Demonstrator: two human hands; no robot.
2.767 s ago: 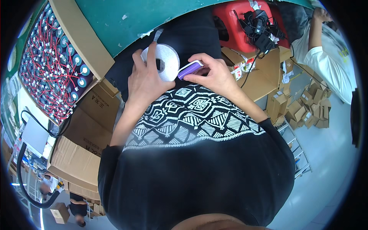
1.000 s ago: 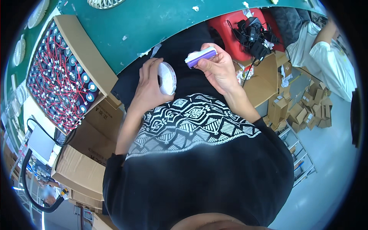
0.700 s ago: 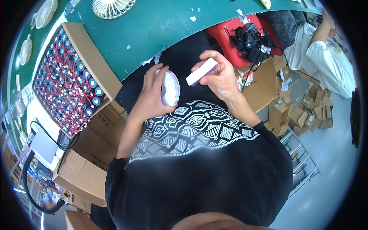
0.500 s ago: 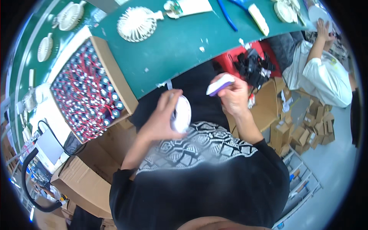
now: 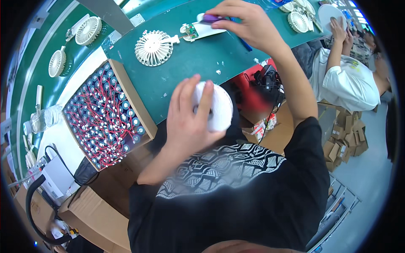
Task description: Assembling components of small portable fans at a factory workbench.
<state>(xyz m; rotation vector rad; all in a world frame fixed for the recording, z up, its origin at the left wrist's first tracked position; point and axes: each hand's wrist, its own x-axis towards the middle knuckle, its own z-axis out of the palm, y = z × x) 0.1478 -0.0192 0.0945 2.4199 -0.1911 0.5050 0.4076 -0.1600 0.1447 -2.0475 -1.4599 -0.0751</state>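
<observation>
My left hand (image 5: 190, 116) is closed round a white roll (image 5: 222, 110), which looks like a tape or label roll, over my lap by the bench edge. My right hand (image 5: 249, 23) reaches out over the green bench, thumb and fingers pinching a small purple piece (image 5: 211, 18). That piece is above or against a white fan handle (image 5: 209, 30); whether they touch I cannot tell. A green circuit board (image 5: 191, 30) shows at the handle's left end. A wire runs from it to a round white fan head (image 5: 154, 48) lying on the bench.
Left of me stands an open carton (image 5: 134, 95) of cylindrical cells with red wires. More fan heads (image 5: 87, 30) lie at the far left and right. A blue tool (image 5: 245, 45) is partly hidden behind my right hand. A red stool (image 5: 253, 90) holds black cables; a co-worker (image 5: 348, 80) sits at the right.
My right hand has moved up and forward from over my lap to the handle on the bench, carrying the purple piece. The left hand, with the roll, has shifted slightly right and up.
</observation>
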